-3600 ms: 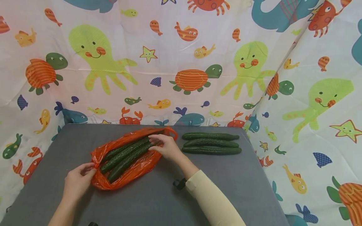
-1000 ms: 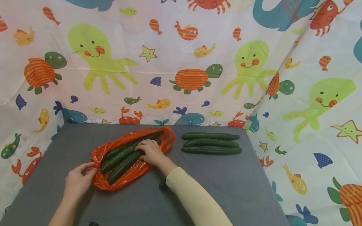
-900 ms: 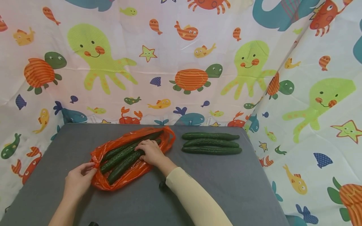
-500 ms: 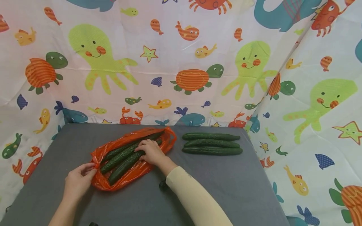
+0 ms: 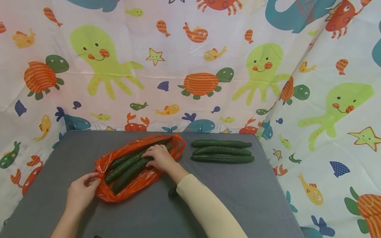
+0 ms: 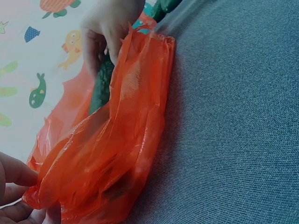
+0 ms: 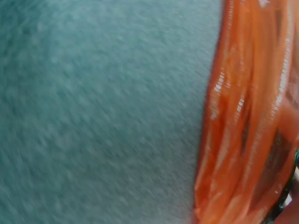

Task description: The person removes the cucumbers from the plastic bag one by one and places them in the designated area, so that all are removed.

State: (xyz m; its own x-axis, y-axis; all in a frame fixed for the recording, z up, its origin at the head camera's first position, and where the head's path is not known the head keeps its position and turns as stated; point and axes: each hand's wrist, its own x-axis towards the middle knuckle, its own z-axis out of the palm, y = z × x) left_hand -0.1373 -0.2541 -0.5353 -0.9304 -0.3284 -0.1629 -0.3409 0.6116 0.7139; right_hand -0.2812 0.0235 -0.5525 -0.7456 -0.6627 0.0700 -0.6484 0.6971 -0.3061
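An orange plastic bag [image 5: 142,182] lies opened out on the grey table, with three cucumbers side by side in its mouth. My left hand [image 5: 79,194] pinches the bag's left end between thumb and fingers; the left wrist view shows the same pinch at lower left. My right hand [image 5: 160,158] reaches into the bag and grips the front cucumber [image 5: 128,178] near its right end. Behind that one lie a middle cucumber [image 5: 121,169] and a back cucumber [image 5: 116,162]. The right wrist view shows mostly the bag's side [image 7: 233,116], and the fingers are largely hidden there.
To the right of the bag, three more cucumbers [image 5: 222,158] lie in parallel on the table [image 5: 238,195]. A white curtain [image 5: 178,62] printed with sea animals stands behind the table and along its sides.
My right hand has moved left and down from the bag's right end onto the front cucumber. That cucumber has shifted very slightly. My left hand keeps its pinch on the bag.
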